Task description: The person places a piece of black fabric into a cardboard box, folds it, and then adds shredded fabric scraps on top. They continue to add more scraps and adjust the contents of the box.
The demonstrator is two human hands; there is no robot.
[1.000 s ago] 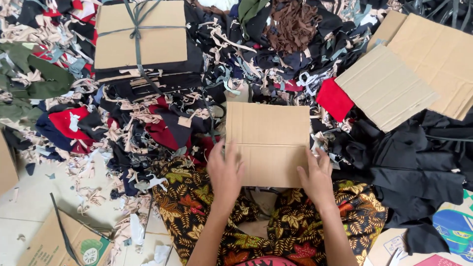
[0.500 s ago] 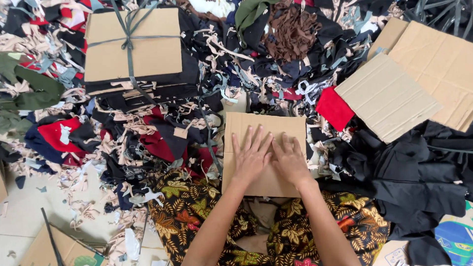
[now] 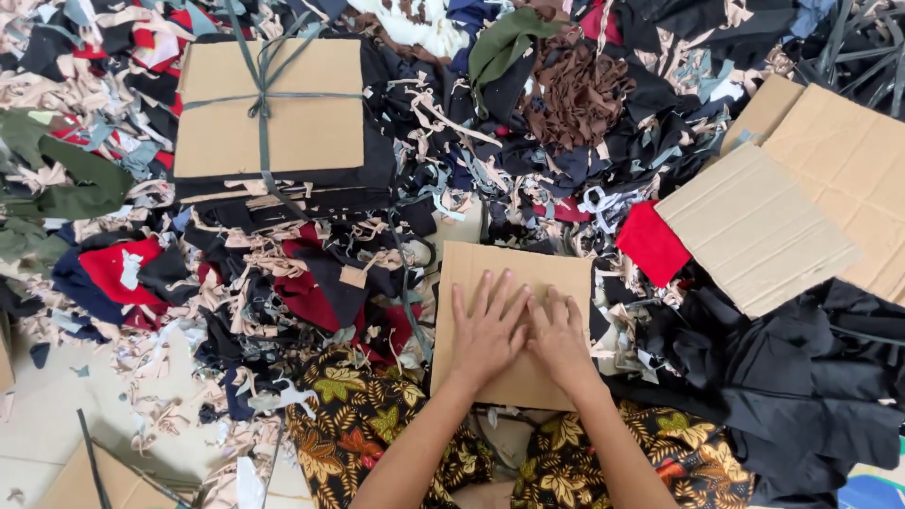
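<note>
Left hand point(image 3: 487, 327) flat, fingers spread, palm down on the cardboard sheet point(image 3: 514, 320); grasping nothing, just pressing. Right hand point(image 3: 560, 341) also flat and open on the same sheet, just beside the left, thumbs nearly touching. Sheet lies near centre, over the person's lap, its near edge at the patterned cloth point(image 3: 377, 424) with gold leaves on black that covers the knees.

Surface: pale tiled floor point(image 3: 38, 424), bare only at near left; the rest is buried in fabric scraps point(image 3: 283, 283), mostly black, red, beige and navy strips. No table; the person sits on the floor.

Counts: two hands, one sheet under them. Far left, one bundle point(image 3: 269, 108) of dark folded cloth topped with cardboard and tied crosswise with a grey-green strap. Right, two loose cardboard sheets point(image 3: 754, 226) overlapping, the larger behind at the far right edge. One red cloth piece point(image 3: 652, 241) touching the nearer of them, left side. Pile of black fabric point(image 3: 811, 377) at near right. Brown frayed clump point(image 3: 575, 94) far centre, green cloth point(image 3: 66, 179) far left. More cardboard point(image 3: 94, 481) at the near left corner, partly cut off.

Containers: none clearly visible; the tied bundle holds stacked dark cloth, count cannot be told.
</note>
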